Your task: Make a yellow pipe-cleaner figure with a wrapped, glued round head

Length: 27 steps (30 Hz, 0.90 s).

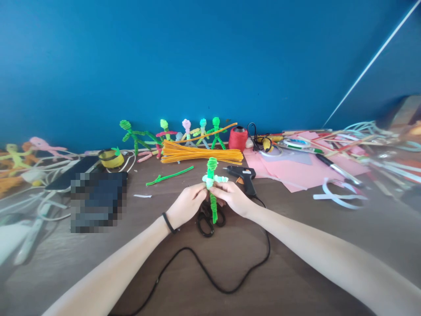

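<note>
A green pipe-cleaner figure [212, 184] with a coiled head and pale mint arms stands upright between my two hands above the brown table. My left hand [187, 204], with a black band at the wrist, pinches it from the left at arm level. From the right, my right hand [232, 196] pinches the same spot. Black scissors [206, 220] lie on the table just below the figure. A black glue gun [244, 177] rests right behind my right hand, its black cord [210, 274] looping toward me.
A bundle of orange pipe cleaners [200, 154] and a loose green one [169, 176] lie behind. Several finished figures [187, 131] stand along the blue wall, beside a red thread spool [237, 138]. Pink paper [296, 173], markers and white strips crowd the right; a phone and cables sit left.
</note>
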### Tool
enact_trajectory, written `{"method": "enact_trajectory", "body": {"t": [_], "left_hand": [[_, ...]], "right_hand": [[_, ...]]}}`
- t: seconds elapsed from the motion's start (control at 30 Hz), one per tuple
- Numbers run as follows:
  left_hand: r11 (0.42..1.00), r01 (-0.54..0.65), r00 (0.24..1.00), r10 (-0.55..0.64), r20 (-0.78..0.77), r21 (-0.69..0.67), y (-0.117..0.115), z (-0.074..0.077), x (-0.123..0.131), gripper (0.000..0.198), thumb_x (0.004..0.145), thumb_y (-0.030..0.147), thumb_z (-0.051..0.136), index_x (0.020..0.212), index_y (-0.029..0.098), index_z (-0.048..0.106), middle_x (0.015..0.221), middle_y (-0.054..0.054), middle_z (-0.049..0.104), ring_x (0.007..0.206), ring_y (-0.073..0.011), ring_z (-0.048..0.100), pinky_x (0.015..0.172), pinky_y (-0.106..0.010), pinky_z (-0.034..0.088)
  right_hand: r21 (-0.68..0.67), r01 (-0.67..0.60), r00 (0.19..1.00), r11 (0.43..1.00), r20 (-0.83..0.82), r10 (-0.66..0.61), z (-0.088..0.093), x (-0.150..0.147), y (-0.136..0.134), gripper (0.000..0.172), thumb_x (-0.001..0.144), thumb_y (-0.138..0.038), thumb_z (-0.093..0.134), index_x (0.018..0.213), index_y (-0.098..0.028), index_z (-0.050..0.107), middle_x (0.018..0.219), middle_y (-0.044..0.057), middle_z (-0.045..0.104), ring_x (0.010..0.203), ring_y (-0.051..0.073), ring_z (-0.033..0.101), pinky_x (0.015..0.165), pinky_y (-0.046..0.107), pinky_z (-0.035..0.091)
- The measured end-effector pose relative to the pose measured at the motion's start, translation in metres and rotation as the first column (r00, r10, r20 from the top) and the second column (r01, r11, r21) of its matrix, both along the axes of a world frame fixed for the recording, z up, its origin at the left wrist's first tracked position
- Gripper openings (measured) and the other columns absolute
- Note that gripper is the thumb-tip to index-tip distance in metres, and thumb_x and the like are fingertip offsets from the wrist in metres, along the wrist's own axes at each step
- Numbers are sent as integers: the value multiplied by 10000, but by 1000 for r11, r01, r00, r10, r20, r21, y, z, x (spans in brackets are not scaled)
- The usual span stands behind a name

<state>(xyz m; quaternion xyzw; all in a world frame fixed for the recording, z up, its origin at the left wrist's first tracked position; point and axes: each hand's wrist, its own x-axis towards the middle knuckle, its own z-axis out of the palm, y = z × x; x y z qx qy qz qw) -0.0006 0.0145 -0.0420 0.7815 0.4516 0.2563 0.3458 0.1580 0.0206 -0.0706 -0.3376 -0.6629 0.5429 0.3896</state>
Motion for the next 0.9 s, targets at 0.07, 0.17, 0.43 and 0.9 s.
{"method": "enact_trajectory", "body": {"t": [0.07,0.17,0.43,0.9], "left_hand": [[999,-35,998,36,46,-14,-1,-1,0,220,812,255,340,674,170,489,670,6,536,642,-127,460,633,-232,363],[990,-133,985,137,103,-44,-1,-2,1,208,806,278,365,637,181,437,589,34,447,569,-108,405,575,-224,349],[919,-54,951,166,261,-390,8,2,-5,216,764,350,487,705,143,500,649,9,512,549,-91,482,505,-209,372],[811,209,842,134,522,-546,15,-2,-15,281,657,289,675,845,126,544,745,-19,578,673,-126,608,548,-204,459]], "right_hand": [[-6,25,1000,1000,-14,-25,0,-1,0,313,813,-417,467,632,-162,474,505,-39,385,458,78,365,470,237,297],[-37,42,996,998,-82,-45,0,-3,1,210,786,-354,516,696,-177,448,568,-35,424,493,85,411,495,241,352],[-83,83,989,993,-116,-92,-3,-3,6,143,756,-279,545,795,-179,451,631,-25,498,503,86,466,484,238,398],[-167,70,975,983,-198,-103,1,-4,4,177,765,-316,542,821,-168,462,600,-59,496,341,13,299,322,179,197]]}}
